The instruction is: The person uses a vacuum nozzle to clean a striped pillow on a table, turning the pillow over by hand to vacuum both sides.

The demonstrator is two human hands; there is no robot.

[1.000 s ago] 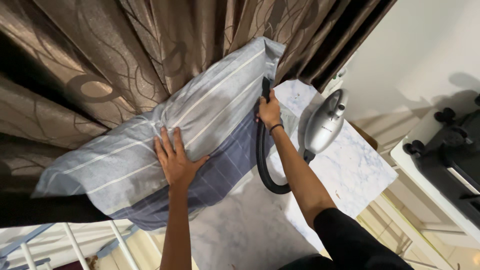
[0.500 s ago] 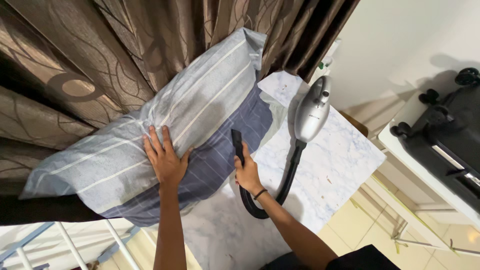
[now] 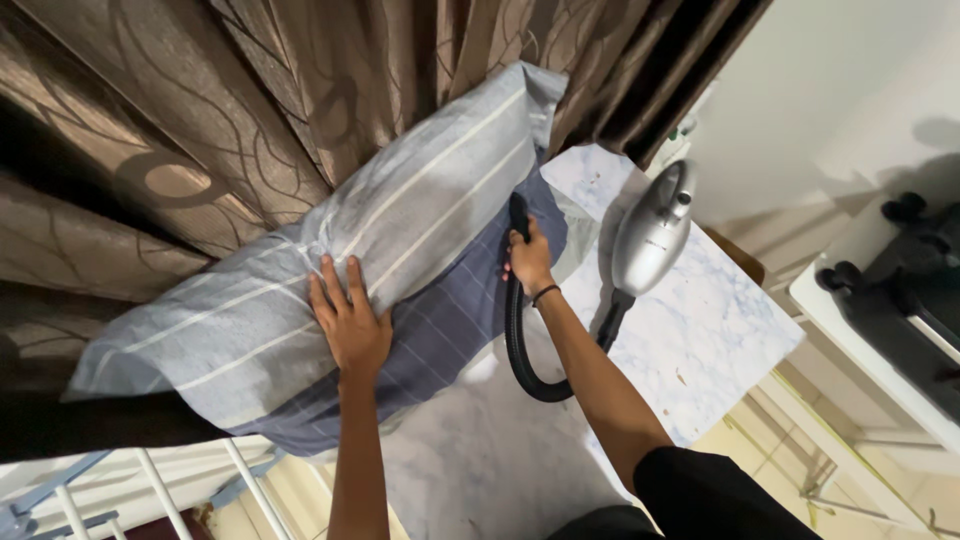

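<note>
A large pillow in a grey and blue striped case lies on a white marbled table, its back against brown patterned curtains. My left hand presses flat on the pillow's middle, fingers spread. My right hand grips the black nozzle of a vacuum hose and holds it against the dark blue part of the pillow. The black hose loops back to a silver handheld vacuum cleaner lying on the table.
A white wall rises at the right. A black suitcase with wheels lies on a white surface at the far right. White metal rails show at the lower left. Pale floor tiles lie below the table's edge.
My right hand has moved the nozzle up along the pillow's blue side, from near its lower edge toward its upper end. My left hand has stayed pressed in place.
</note>
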